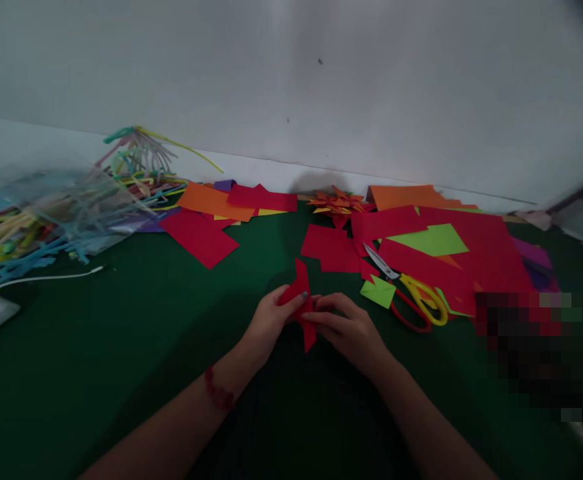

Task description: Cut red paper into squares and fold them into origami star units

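Observation:
A piece of folded red paper with pointed ends is held up just above the green table. My left hand, with a red bracelet at the wrist, grips its left side, thumb lying across the front. From the right, my right hand pinches the paper's edge between thumb and fingers; some fingertips are hidden behind it. Right of my hands lie scissors with one yellow and one red handle, blades partly spread. A small folded green paper rests beside them, touching the scissors.
Red sheets and a green sheet cover the right side. An orange folded-paper flower stands near the wall. More sheets, a clear bag with coloured pipe cleaners and a white cable lie left. A pixelated area hides the far right.

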A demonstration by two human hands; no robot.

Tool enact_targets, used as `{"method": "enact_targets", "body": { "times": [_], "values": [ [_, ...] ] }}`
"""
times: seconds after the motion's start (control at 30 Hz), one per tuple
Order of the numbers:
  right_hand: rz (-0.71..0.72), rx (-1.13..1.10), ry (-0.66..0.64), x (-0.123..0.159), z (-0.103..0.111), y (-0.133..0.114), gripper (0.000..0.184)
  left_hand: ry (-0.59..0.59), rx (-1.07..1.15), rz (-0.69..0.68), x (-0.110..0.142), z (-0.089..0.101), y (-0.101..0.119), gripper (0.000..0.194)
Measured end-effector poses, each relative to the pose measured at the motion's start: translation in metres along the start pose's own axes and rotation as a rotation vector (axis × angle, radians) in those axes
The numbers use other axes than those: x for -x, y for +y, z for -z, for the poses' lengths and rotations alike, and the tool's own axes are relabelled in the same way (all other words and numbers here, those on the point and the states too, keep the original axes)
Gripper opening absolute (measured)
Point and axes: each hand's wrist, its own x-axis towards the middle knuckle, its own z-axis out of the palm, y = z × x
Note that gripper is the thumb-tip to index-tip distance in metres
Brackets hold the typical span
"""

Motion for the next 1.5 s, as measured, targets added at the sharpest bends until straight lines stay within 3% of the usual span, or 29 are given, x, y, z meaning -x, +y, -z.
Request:
{"method": "enact_targets", "body": {
  "times": [0.33,0.6,1.17,1.37,1.5],
  "values": [
    [-0.262,-0.321,0.23,-0.003,0.0,0.006,0.005,-0.026,-0.017,-0.01,-0.009,0.004,-0.008,0.023],
    [-0.423,-0.378,0.346,-0.005,-0.012,0.003,0.007,-0.023,-0.068,-0.091,-0.006,-0.001,-0.006,0.022],
    [-0.447,-0.3,0.384,-0.005,-0.013,0.005,0.016,-0.039,-0.056,-0.065,-0.002,-0.005,-0.005,0.016],
    [-0.345,-0.215,0.444,-0.005,-0.013,-0.001,0.011,-0.041,-0.032,-0.065,-0.002,-0.006,-0.005,0.018],
    [-0.398,-0.293,0.46,-0.006,-0.014,0.0,0.013,-0.043,-0.017,-0.07,-0.001,-0.007,-0.005,0.017]
  ]
}}
